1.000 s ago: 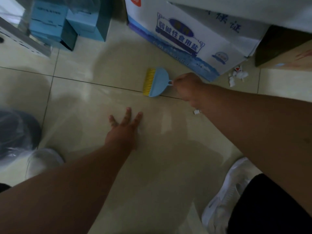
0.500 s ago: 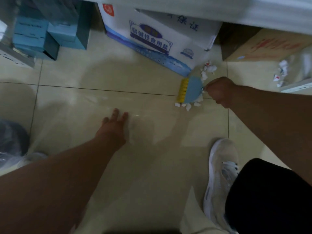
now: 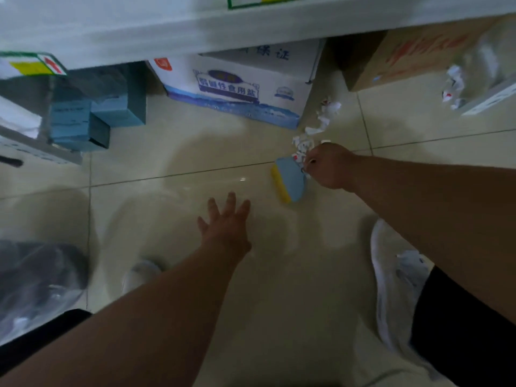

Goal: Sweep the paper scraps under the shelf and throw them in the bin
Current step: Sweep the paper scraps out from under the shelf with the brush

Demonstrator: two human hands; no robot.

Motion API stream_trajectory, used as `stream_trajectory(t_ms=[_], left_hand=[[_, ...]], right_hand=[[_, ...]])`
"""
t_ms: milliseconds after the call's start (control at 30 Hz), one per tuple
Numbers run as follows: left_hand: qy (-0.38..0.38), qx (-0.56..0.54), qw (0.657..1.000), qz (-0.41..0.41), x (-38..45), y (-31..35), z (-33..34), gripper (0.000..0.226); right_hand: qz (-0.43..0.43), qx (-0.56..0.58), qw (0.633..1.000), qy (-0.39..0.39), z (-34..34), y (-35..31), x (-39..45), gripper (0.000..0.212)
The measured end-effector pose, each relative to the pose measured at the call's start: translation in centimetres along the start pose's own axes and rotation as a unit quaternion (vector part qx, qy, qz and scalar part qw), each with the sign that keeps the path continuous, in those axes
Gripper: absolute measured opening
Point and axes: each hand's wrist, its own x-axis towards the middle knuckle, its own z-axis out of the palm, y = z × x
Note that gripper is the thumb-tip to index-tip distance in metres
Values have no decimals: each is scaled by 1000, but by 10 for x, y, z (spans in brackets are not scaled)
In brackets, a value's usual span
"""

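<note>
My right hand (image 3: 329, 166) is closed around the handle of a small blue brush with yellow bristles (image 3: 289, 181), which rests on the tiled floor. A trail of white paper scraps (image 3: 321, 124) runs from the brush up to the corner of the white and blue carton (image 3: 237, 90) under the shelf (image 3: 223, 26). More scraps (image 3: 453, 85) lie far right beside a brown carton (image 3: 418, 57). My left hand (image 3: 226, 222) is flat on the floor with its fingers spread, holding nothing. A bin lined with a dark bag (image 3: 33, 283) stands at the lower left.
Blue boxes (image 3: 92, 118) are stacked under the shelf at the left. My white shoes (image 3: 396, 289) are on the floor to the right and near the bin. A white box edge (image 3: 491, 99) sits at the far right.
My right hand has swept the brush from the left to the scraps by the carton, then drawn it back toward me. The view has lifted, showing more of the shelf and far-right scraps.
</note>
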Motion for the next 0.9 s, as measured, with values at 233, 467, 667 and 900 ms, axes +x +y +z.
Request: stream_trajectory(t_ms=[233,467,667,900], left_hand=[[-88,96,987,98,50,36,-12,114],[-1,150,985,81,63,54,5,60],[-3,126,991,53,61,67,-5,63],[28,62,997,44,27,102,-43,90]], right_hand=[[103,-26,992,-63,7,42,7,28],[92,-57,994,-34,-17,90,18,33],[104,-101,988,-54,-46,118,25,37],[152,-116,973,-126,-80,91,6,37]])
